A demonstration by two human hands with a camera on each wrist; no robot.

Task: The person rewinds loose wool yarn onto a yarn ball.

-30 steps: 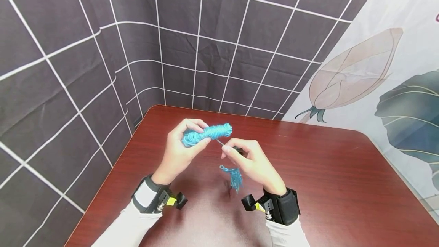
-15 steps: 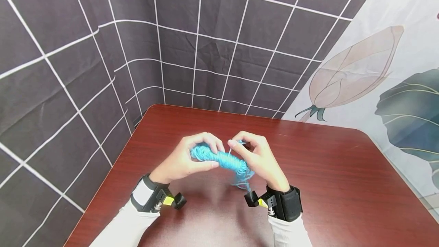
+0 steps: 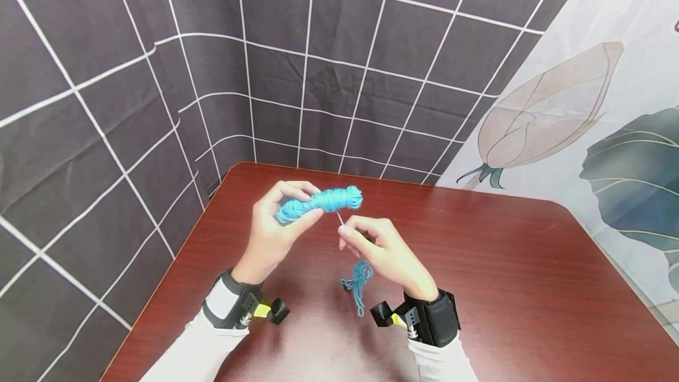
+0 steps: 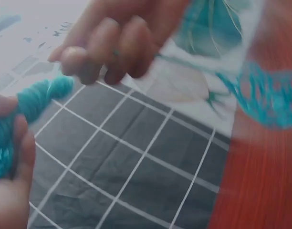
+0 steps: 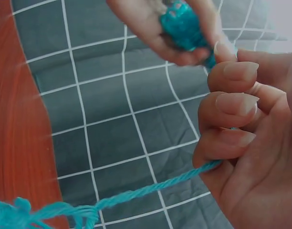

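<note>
A bundle of light blue yarn (image 3: 334, 199), wound tight round its middle with loops at both ends, is gripped at its left end by my left hand (image 3: 273, 226). My right hand (image 3: 379, 246) pinches a strand running from the bundle's underside. In the right wrist view the strand (image 5: 151, 190) passes under the curled fingers (image 5: 232, 105) and out the other side. It leads to a loose tangle of the same yarn (image 3: 358, 282), which hangs below the right hand. The left wrist view shows the bundle (image 4: 36, 100) beside the right hand (image 4: 122, 38), which is blurred.
Both hands are above a reddish-brown table (image 3: 504, 276). A dark cloth with white grid lines (image 3: 339, 75) hangs behind and to the left. At the right hangs a white cloth with a flower print (image 3: 541, 111). Each wrist wears a strapped camera mount.
The bundle tilted down to the right half a second ago; now its right end points up and it sits higher. The right hand has swung from above it to below, still pinching the strand.
</note>
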